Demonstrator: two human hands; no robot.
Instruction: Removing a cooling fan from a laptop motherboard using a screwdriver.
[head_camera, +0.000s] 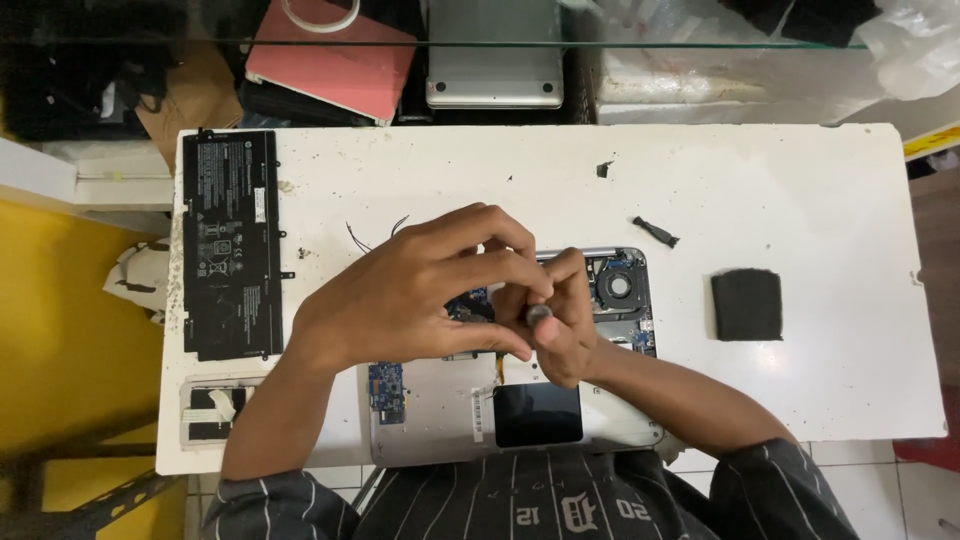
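The person is working on an opened laptop (440, 405) that is lying on a white table (800, 180), right in front of their body. Both hands are meeting over the middle of the laptop's insides. The right hand (555, 325) is pinching a small tool with a round grey end (540, 313), most likely a screwdriver, and it is standing almost straight up, pointing down into the laptop. The left hand (420, 295) is curling around from the left side, with its fingertips (510, 262) touching the right hand's fingers near the tool. So the hands are close together, both closing around that one thin tool. The right hand is the nearer one to the tool's top.

The tool's tip is hiding under the fingers, so the exact spot it is touching cannot be made out. The hands are also covering much of the laptop's middle.

A flat black battery (230, 240) is lying to the left, well apart. A small black pad (747, 305) and a little black piece (655, 232) are sitting to the right.
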